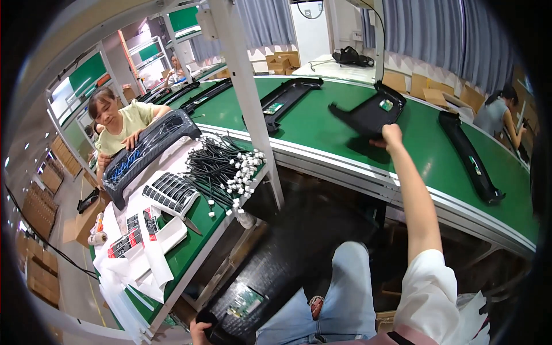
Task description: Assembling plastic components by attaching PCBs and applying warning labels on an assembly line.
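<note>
My right arm reaches out over the green conveyor belt (310, 135). The right hand (392, 136) is closed on the near edge of a black plastic housing (365, 118), which is tilted and partly blurred. A small green circuit board (386, 105) sits inside it. Low in the picture, my left hand (199, 332) grips the near corner of a large black plastic cover (282, 261) that slants across my knees. This cover also carries a circuit board (247, 302), and its far end is smeared by motion.
More black housings (290, 100) lie along the belt, one (471, 158) to the right. A white post (250, 86) stands before it. On the left table are white-tipped cables (227, 169), label sheets (135, 233) and a co-worker's wrapped black panel (152, 146). Another person (500, 115) sits far right.
</note>
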Demonstrator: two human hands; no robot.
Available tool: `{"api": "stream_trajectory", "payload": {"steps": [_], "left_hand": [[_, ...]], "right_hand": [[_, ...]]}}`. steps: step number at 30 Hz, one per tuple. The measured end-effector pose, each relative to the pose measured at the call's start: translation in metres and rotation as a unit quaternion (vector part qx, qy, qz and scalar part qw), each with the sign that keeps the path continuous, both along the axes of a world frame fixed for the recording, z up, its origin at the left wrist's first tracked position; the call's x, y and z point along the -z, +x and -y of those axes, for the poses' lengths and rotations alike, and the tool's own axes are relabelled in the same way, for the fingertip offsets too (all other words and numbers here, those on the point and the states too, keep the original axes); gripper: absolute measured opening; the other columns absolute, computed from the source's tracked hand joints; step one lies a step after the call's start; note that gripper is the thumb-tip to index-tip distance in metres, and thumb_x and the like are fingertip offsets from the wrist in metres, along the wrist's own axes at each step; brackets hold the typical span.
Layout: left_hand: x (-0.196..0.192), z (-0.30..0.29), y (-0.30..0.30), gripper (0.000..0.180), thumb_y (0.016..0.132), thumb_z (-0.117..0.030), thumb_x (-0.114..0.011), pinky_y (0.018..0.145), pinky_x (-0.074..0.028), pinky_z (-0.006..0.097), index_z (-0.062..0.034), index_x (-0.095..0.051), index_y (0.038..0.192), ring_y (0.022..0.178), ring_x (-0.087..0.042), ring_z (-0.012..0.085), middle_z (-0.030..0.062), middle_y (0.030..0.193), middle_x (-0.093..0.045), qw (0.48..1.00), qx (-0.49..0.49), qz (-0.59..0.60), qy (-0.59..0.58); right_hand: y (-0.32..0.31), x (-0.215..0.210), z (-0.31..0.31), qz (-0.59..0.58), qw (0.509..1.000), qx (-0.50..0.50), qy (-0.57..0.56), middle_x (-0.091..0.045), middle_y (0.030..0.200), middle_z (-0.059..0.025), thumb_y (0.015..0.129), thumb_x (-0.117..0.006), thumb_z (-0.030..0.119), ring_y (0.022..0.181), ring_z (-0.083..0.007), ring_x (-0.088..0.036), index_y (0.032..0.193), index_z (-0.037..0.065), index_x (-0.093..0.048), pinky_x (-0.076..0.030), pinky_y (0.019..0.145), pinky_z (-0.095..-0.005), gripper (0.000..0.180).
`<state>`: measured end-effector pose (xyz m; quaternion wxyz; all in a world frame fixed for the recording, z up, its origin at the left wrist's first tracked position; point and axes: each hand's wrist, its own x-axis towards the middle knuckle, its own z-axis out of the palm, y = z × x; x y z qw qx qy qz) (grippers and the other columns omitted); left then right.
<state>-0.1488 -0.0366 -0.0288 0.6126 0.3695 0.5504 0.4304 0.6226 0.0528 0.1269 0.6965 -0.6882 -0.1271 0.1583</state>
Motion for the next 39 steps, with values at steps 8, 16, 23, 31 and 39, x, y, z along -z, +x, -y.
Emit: {"api": "stream_trajectory", "payload": {"steps": [8, 16, 23, 31, 39], "left_hand": [[-0.113, -0.096, 0.158, 0.026, 0.069, -0.004, -0.054, 0.058, -0.051, 0.026, -0.003, -0.062, 0.094, 0.067, -0.061, 0.0154, 0.0032, 0.077, -0.061, 0.982, 0.147, 0.102, 0.065], [-0.157, -0.184, 0.502, 0.023, 0.091, -0.03, -0.062, 0.093, -0.05, 0.052, -0.009, -0.061, 0.1, 0.101, -0.062, 0.029, 0.0118, 0.11, -0.063, 0.881, 0.389, 0.266, -0.044], [-0.153, -0.204, 0.615, 0.068, 0.093, -0.066, -0.046, 0.083, -0.054, 0.043, -0.0027, -0.055, 0.117, 0.102, -0.063, 0.0276, 0.016, 0.108, -0.063, 0.86, 0.481, 0.074, 0.155], [-0.196, -0.147, 0.347, 0.098, 0.087, -0.079, -0.036, 0.105, -0.042, 0.048, -0.0044, -0.029, 0.151, 0.13, -0.048, 0.0384, 0.029, 0.142, -0.045, 0.71, 0.434, 0.554, -0.022], [-0.016, -0.056, 0.119, 0.059, 0.086, -0.022, -0.07, 0.104, -0.041, 0.037, -0.0035, -0.048, 0.137, 0.115, -0.06, 0.0243, 0.017, 0.122, -0.064, 0.87, 0.484, 0.072, 0.067]], "right_hand": [[0.018, -0.053, 0.196, 0.021, 0.968, -0.133, 0.213, -0.069, 0.092, -0.0158, 0.098, -0.036, 0.016, 0.075, -0.0213, -0.071, 0.111, -0.008, -0.059, -0.058, 0.06, -0.0312, 0.036], [-0.055, -0.036, 0.35, 0.239, 0.965, 0.001, 0.106, -0.067, 0.104, -0.0056, 0.095, -0.047, 0.008, 0.087, -0.0113, -0.062, 0.118, -0.004, -0.059, -0.05, 0.077, -0.0257, 0.028], [-0.12, -0.035, 0.409, 0.382, 0.914, 0.038, -0.133, -0.061, 0.097, -0.0005, 0.097, -0.053, 0.009, 0.083, -0.0078, -0.051, 0.125, -0.007, -0.055, -0.04, 0.073, -0.0211, 0.033], [-0.171, -0.031, 0.409, 0.541, 0.813, -0.127, -0.174, -0.07, 0.088, -0.0151, 0.075, -0.067, -0.003, 0.074, -0.0267, -0.065, 0.105, 0.0, -0.069, -0.046, 0.069, -0.0307, 0.03], [-0.191, 0.047, 0.275, 0.354, 0.738, -0.537, -0.203, -0.07, 0.094, -0.021, 0.078, -0.065, -0.007, 0.087, -0.0373, -0.067, 0.104, 0.0, -0.069, -0.054, 0.077, -0.0359, 0.028]]}}
